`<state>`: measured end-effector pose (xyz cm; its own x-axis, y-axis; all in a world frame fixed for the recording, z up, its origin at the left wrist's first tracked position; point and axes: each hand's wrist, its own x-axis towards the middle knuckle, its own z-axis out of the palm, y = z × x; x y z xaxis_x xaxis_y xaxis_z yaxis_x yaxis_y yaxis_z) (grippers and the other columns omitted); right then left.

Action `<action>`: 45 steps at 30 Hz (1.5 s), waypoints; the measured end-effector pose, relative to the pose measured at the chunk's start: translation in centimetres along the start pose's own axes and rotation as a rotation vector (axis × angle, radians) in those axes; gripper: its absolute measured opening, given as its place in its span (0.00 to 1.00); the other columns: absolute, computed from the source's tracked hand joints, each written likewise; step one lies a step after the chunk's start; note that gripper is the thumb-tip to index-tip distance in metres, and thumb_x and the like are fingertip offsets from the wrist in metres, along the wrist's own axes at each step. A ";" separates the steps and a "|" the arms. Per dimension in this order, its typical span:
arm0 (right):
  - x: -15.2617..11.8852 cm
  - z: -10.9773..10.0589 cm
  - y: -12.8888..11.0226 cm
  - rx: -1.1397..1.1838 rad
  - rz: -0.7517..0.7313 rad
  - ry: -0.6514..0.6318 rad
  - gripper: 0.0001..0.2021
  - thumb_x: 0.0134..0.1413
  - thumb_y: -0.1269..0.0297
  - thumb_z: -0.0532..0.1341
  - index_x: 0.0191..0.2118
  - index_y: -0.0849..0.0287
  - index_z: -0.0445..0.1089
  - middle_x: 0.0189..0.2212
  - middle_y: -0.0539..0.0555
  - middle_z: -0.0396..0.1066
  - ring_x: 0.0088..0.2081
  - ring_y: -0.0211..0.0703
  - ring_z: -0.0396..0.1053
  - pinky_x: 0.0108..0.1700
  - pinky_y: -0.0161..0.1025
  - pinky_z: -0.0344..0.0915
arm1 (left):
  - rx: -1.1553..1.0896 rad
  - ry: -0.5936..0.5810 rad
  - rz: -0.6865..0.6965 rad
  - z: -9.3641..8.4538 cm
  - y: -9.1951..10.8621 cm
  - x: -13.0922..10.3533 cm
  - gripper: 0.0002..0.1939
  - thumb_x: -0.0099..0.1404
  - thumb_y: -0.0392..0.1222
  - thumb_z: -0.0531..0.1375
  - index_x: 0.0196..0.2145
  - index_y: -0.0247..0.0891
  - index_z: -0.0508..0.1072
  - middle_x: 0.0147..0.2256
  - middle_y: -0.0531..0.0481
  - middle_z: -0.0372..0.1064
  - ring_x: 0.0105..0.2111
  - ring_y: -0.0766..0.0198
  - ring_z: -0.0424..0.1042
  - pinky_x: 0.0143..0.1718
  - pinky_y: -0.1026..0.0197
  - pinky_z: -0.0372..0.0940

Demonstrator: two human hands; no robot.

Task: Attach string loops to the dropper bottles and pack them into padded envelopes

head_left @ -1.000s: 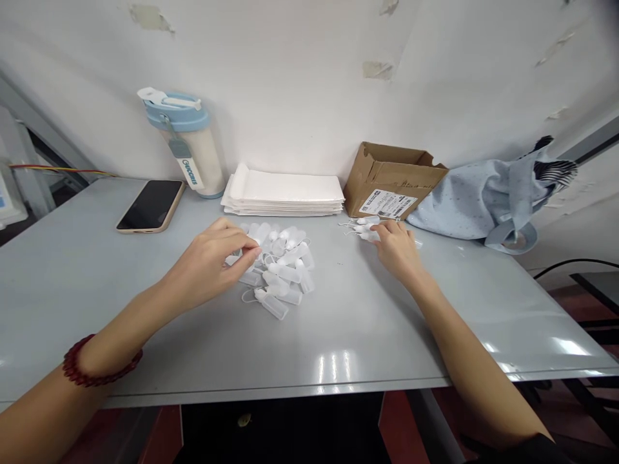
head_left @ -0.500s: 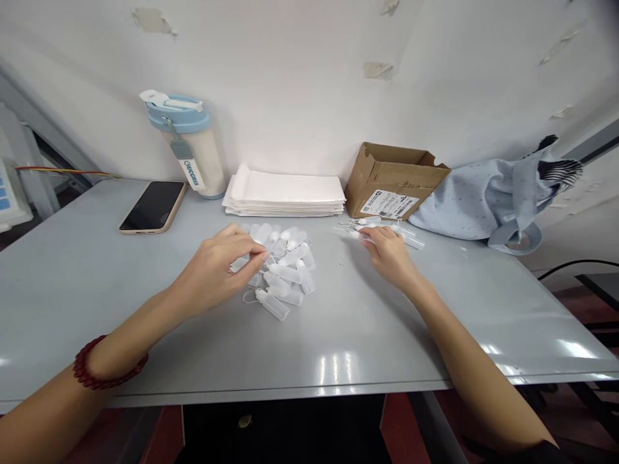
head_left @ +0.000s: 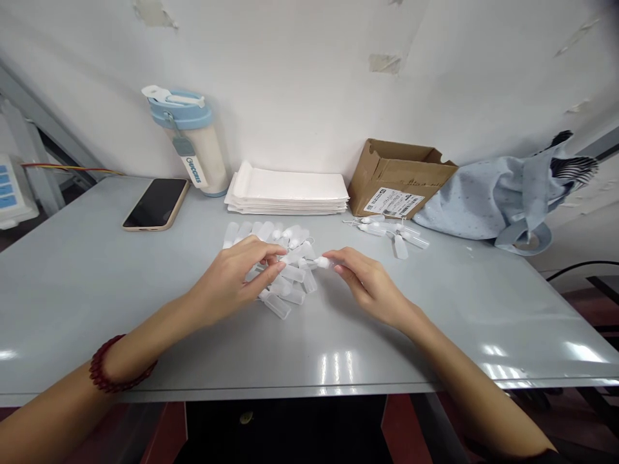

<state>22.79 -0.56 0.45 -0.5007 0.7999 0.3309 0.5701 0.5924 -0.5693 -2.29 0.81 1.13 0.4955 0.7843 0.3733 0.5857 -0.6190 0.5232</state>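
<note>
Small translucent plastic bottles with white caps and thin loops lie in a loose pile (head_left: pixel 293 295) on the grey table. Over the pile, my left hand (head_left: pixel 236 270) pinches the end of one small bottle (head_left: pixel 293 256) between thumb and fingertips. My right hand (head_left: pixel 370 283) is just right of the pile, its thumb and fingers closed on another small bottle (head_left: pixel 323 262). That bottle's white cap points left toward my left hand, and its body is mostly hidden by my fingers. A smaller group of the same bottles (head_left: pixel 400 246) lies apart, in front of the cardboard box.
Along the wall stand a blue-lidded tumbler (head_left: pixel 198 154), a stack of white envelopes (head_left: pixel 290 190) and an open cardboard box (head_left: pixel 401 183). A phone (head_left: pixel 157 204) lies at the left. A light blue fabric bag (head_left: pixel 478 200) rests at the right beside the box.
My right hand has moved left and nearer from the small group to the pile's edge and now holds a bottle. My left hand has shifted slightly right over the pile.
</note>
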 end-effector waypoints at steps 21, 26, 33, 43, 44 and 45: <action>-0.3 1.1 -0.8 0.048 -0.078 -0.019 0.13 0.65 0.69 0.47 0.51 0.59 0.62 0.37 0.57 0.68 0.39 0.43 0.67 0.40 0.42 0.66 | -0.068 -0.097 0.101 1.0 0.3 -0.3 0.08 0.68 0.38 0.52 0.37 0.37 0.71 0.27 0.53 0.65 0.28 0.68 0.63 0.31 0.66 0.58; -0.3 1.1 -0.9 0.061 -0.081 -0.030 0.13 0.65 0.69 0.47 0.50 0.58 0.63 0.37 0.57 0.68 0.38 0.43 0.67 0.40 0.41 0.66 | -0.061 -0.094 0.108 1.1 0.4 -0.2 0.08 0.68 0.38 0.52 0.37 0.37 0.71 0.26 0.54 0.64 0.27 0.68 0.62 0.30 0.66 0.58; -0.3 1.1 -1.1 0.078 -0.079 -0.040 0.13 0.65 0.69 0.47 0.50 0.59 0.63 0.37 0.57 0.68 0.36 0.41 0.67 0.39 0.40 0.66 | -0.072 -0.102 0.100 1.1 0.5 -0.3 0.08 0.68 0.38 0.52 0.37 0.37 0.71 0.26 0.54 0.64 0.27 0.68 0.63 0.30 0.65 0.58; -0.3 1.0 -1.2 0.078 -0.073 -0.042 0.13 0.65 0.69 0.47 0.49 0.60 0.63 0.36 0.57 0.68 0.35 0.41 0.67 0.38 0.39 0.66 | -0.074 -0.090 0.095 1.0 0.7 -0.1 0.08 0.68 0.37 0.52 0.36 0.37 0.71 0.26 0.53 0.65 0.27 0.68 0.63 0.30 0.66 0.58; -0.3 1.0 -1.2 0.078 -0.073 -0.042 0.13 0.65 0.69 0.47 0.49 0.60 0.63 0.36 0.57 0.68 0.35 0.41 0.67 0.38 0.39 0.66 | -0.071 -0.091 0.097 1.0 0.7 -0.1 0.08 0.68 0.37 0.52 0.36 0.37 0.71 0.26 0.53 0.65 0.27 0.68 0.63 0.30 0.66 0.58; -0.3 1.0 -1.2 0.077 -0.073 -0.043 0.13 0.65 0.69 0.47 0.49 0.60 0.63 0.36 0.57 0.68 0.35 0.41 0.67 0.38 0.39 0.66 | -0.069 -0.091 0.099 0.9 0.7 -0.1 0.08 0.68 0.36 0.52 0.36 0.37 0.71 0.26 0.53 0.65 0.27 0.68 0.63 0.30 0.66 0.58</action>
<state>21.61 -1.63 0.25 -0.5674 0.7489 0.3422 0.4800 0.6385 -0.6016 -1.33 0.21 0.74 0.6064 0.7107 0.3565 0.4870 -0.6864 0.5400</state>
